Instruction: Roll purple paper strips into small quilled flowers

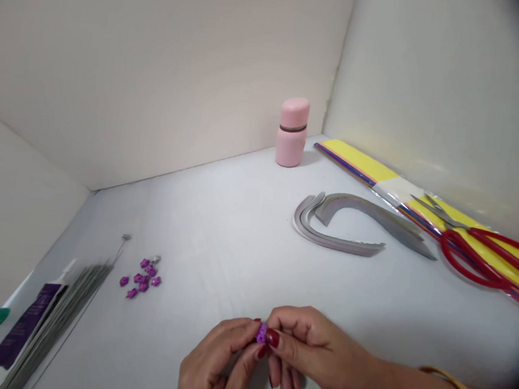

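My left hand (224, 359) and my right hand (308, 348) meet low in the middle of the view. Between their fingertips sits a small purple glittery paper star (262, 333), pinched from both sides. Thumbs and fingers cover part of it, so its full shape is hidden. To the left lies a loose cluster of similar purple stars (144, 279), with a silver star (155, 259) at its upper edge.
A bundle of grey wires (63, 317) lies beside a purple-and-white glue tube (27, 326) at left. Silver paper strips (341, 243) curl at right, near red-handled scissors (475, 253) on a packet of coloured paper (352, 158). A pink flask (292, 134) stands at the back.
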`<state>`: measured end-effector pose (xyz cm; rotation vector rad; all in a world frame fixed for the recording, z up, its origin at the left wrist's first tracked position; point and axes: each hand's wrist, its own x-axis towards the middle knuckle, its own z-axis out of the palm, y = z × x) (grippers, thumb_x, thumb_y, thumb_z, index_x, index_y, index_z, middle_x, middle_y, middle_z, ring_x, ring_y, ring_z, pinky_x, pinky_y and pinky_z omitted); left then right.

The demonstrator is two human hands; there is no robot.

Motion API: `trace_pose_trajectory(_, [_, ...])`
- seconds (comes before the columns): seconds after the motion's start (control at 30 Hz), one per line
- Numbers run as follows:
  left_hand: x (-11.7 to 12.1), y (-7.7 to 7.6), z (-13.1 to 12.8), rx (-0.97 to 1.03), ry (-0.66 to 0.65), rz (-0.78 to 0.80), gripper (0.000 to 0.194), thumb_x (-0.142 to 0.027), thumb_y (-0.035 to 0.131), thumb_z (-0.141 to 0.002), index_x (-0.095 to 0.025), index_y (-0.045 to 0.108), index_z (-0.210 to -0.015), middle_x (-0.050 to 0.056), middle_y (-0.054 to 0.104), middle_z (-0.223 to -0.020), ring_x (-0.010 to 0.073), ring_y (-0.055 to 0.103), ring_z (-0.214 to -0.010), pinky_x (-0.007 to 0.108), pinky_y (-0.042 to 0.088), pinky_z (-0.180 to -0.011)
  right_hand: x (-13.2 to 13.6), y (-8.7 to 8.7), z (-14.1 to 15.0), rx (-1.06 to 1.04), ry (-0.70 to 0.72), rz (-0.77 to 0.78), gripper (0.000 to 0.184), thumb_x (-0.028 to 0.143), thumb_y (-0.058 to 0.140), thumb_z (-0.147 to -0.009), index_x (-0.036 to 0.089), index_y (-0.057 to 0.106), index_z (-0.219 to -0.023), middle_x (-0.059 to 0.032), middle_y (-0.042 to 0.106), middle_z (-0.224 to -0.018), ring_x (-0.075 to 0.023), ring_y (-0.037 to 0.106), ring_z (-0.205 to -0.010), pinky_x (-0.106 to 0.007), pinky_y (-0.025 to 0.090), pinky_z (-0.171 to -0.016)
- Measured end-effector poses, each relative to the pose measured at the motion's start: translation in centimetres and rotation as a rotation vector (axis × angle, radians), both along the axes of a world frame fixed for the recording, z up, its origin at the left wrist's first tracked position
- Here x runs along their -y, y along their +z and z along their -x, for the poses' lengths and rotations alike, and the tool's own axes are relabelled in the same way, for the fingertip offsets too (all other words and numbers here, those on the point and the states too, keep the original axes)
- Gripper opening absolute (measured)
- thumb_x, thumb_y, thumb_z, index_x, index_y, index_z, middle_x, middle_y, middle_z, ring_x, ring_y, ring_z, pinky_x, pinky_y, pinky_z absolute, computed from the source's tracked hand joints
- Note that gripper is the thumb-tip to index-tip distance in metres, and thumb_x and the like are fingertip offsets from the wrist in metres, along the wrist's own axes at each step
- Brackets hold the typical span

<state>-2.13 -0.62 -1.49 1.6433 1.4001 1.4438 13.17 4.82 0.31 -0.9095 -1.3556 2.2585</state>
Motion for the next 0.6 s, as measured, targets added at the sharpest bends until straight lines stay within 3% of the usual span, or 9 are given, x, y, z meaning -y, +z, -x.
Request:
trace_pose_trajectory(0.3, [-0.06,0.06,-0.12,0.033,-0.007,0.041,0.017,-0.025,0.059,-0.080,-0.026,0.066,-0.095,0.003,0.071,-0.083,0.0136,0.065,-0.071,0.020,0.053,-0.064,-0.15,0.18,-0.09,0.020,0.002,-0.060,0.042,0.055,0.044,-0.081,0.015,0.050,-0.072,0.0021,0.053,-0.056,-0.0059,0.048,-0.043,-0.016,0.033,-0.042])
trace_pose_trajectory(0.6, [-0.15,0.23,0.00,0.000,-0.012,0.026,0.012,-0.022,0.056,-0.081,-0.022,0.066,-0.087,0.004,0.069,-0.076,0.0143,0.063,-0.065,0.022,0.052,-0.061,-0.04,0.24,-0.12,0.007,0.009,-0.048,0.043,0.057,0.043,-0.081,0.015,0.048,-0.074,0.0025,0.052,-0.056,-0.0053,0.047,-0.041,-0.016,0.032,-0.042])
